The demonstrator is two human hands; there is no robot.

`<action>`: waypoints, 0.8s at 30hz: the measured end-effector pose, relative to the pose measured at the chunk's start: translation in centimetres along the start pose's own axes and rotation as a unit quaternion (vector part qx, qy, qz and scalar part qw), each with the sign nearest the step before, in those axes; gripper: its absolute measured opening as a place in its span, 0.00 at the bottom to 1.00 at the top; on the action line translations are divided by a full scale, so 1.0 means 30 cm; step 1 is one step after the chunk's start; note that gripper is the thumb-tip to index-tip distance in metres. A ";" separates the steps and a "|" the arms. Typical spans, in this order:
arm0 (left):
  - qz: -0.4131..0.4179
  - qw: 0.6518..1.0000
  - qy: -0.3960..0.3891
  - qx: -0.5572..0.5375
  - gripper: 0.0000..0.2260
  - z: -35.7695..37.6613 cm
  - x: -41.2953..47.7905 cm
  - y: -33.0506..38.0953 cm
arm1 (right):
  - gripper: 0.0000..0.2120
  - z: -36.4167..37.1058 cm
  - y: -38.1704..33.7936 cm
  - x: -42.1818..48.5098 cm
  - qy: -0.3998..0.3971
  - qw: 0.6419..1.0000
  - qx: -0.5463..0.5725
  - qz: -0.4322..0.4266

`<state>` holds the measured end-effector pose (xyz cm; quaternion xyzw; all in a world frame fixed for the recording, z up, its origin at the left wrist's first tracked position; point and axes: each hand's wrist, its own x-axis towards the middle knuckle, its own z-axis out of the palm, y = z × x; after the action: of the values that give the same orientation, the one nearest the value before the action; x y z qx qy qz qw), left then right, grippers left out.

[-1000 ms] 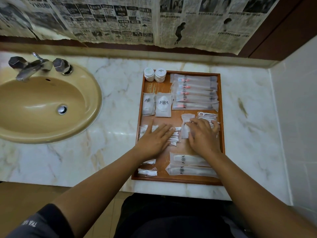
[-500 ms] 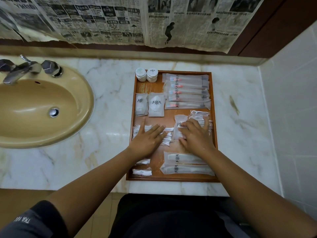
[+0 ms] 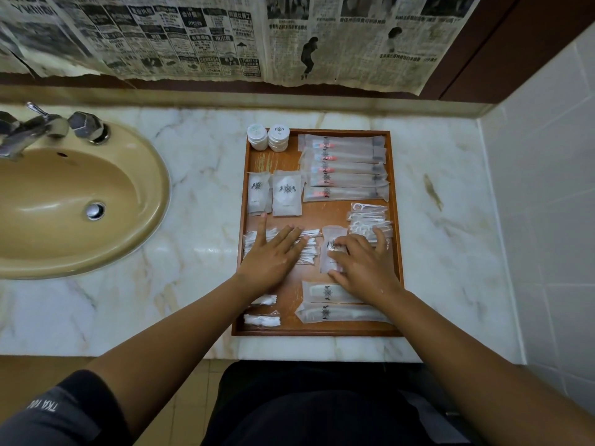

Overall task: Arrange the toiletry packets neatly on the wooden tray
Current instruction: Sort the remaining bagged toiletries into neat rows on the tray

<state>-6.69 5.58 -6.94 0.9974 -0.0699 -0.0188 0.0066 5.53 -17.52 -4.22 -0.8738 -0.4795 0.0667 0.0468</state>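
Below the newspaper (image 3: 193, 37), a marble counter (image 3: 199, 188) holds a tan sink (image 3: 64, 201) and the wooden tray (image 3: 317, 332) of packets (image 3: 346, 180), where the left hand (image 3: 273, 257) lies flat on cotton buds (image 3: 310, 251) and the right hand (image 3: 363, 268) presses spread fingers (image 3: 380, 238) on a small packet (image 3: 333, 235).

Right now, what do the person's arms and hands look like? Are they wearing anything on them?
Both forearms are bare, and the left hand and right hand have no gloves; I see no watch or rings. A dark short sleeve covers the left upper arm, with pale lettering printed near its hem. The right arm shows no sleeve up to the picture's edge.
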 end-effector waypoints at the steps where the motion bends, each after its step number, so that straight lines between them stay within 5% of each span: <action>1: 0.005 1.000 0.002 -0.001 0.23 0.003 0.001 -0.003 | 0.16 -0.005 -0.005 0.000 0.007 1.000 0.002 0.000; 14: 0.016 1.000 -0.018 0.010 0.23 0.016 -0.004 -0.011 | 0.33 0.040 0.000 0.048 -0.111 0.993 -0.033 0.002; 24: -0.023 0.999 -0.019 -0.035 0.28 -0.043 0.023 0.011 | 0.29 0.047 0.002 0.018 -0.038 0.998 -0.058 0.005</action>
<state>-6.01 5.16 -5.66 0.9973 -0.0468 -0.0402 0.0395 5.65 -17.09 -5.67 -0.8741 -0.4799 0.0720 -0.0224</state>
